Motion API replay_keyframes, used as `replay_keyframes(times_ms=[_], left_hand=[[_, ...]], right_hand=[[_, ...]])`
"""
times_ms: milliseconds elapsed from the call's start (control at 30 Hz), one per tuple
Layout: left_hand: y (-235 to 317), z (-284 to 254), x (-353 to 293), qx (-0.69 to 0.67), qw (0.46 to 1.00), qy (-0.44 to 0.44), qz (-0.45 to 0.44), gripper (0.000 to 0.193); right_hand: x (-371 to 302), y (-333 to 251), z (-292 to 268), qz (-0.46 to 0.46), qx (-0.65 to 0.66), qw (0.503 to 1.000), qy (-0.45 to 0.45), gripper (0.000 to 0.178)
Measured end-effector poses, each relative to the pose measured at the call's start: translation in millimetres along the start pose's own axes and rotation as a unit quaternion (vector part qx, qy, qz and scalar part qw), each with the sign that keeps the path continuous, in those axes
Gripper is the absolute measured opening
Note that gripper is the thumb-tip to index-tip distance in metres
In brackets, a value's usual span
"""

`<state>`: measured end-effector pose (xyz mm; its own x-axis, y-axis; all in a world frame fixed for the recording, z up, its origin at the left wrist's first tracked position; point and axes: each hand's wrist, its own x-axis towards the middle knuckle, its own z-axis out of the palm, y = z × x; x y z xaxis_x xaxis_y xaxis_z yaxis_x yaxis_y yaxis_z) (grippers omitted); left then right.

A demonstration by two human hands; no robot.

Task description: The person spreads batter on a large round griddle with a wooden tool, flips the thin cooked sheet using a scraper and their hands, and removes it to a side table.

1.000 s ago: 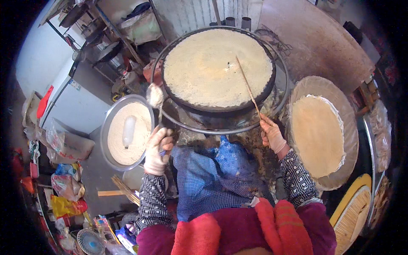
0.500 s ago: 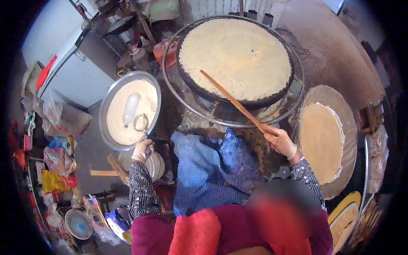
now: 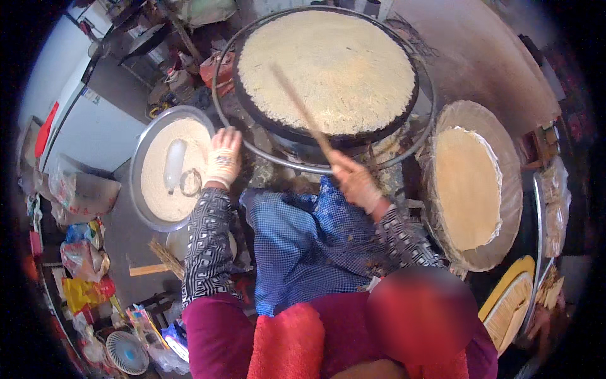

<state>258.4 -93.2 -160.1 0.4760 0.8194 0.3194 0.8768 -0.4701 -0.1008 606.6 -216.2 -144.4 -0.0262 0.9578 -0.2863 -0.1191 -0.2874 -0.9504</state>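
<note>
My right hand [image 3: 358, 181] grips one end of a long, flat wooden spatula [image 3: 302, 112], which is slightly blurred. Its far end reaches over the pale batter sheet [image 3: 328, 63] spread across a big round black griddle [image 3: 247, 96]. My left hand [image 3: 224, 156], in a whitish glove with its fingers stretched out, holds nothing. It is between the batter basin and the metal ring [image 3: 268, 154] around the griddle; I cannot tell whether it touches the ring. In the metal basin [image 3: 137, 189] of pale batter [image 3: 158, 199], a ladle [image 3: 190, 182] rests beside a clear plastic bottle [image 3: 175, 165].
At the right stands a round tray [image 3: 512, 221] lined with thin sheeting, bearing a stack of tan flatbreads [image 3: 468, 189]. A white cabinet [image 3: 104, 129] and plastic bags [image 3: 85, 183] are at the left. A blue checked cloth [image 3: 293, 252] covers my lap.
My left hand has let go of the ladle and moved up and right towards the ring. The right hand has shifted left with the spatula. The whole view has shifted slightly.
</note>
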Motion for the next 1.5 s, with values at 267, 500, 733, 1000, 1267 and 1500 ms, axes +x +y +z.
replay_keyframes(times_ms=[267, 500, 733, 1000, 1267, 1500], left_hand=[[126, 14, 21, -0.022, 0.985, -0.168, 0.017, 0.021], [199, -38, 10, -0.219, 0.969, 0.044, 0.104, 0.024], [-9, -19, -23, -0.008, 0.994, 0.056, -0.090, 0.064], [66, -4, 2, -0.022, 0.978, -0.175, 0.111, 0.078], [211, -46, 10, -0.358, 0.919, -0.064, 0.151, 0.073], [157, -46, 6, -0.568, 0.818, -0.006, -0.087, 0.067]], right_hand=[[-31, -16, 5, -0.005, 0.080, 0.994, 0.081, 0.044], [-46, -42, -86, 0.018, 0.006, 0.997, 0.070, 0.050], [-119, 20, -106, 0.037, 0.134, 0.986, 0.093, 0.065], [-141, 37, -99, 0.031, 0.181, 0.976, 0.115, 0.061], [-144, 20, -102, 0.013, 0.176, 0.978, 0.110, 0.060], [-85, -54, -98, -0.034, 0.081, 0.995, 0.051, 0.055]])
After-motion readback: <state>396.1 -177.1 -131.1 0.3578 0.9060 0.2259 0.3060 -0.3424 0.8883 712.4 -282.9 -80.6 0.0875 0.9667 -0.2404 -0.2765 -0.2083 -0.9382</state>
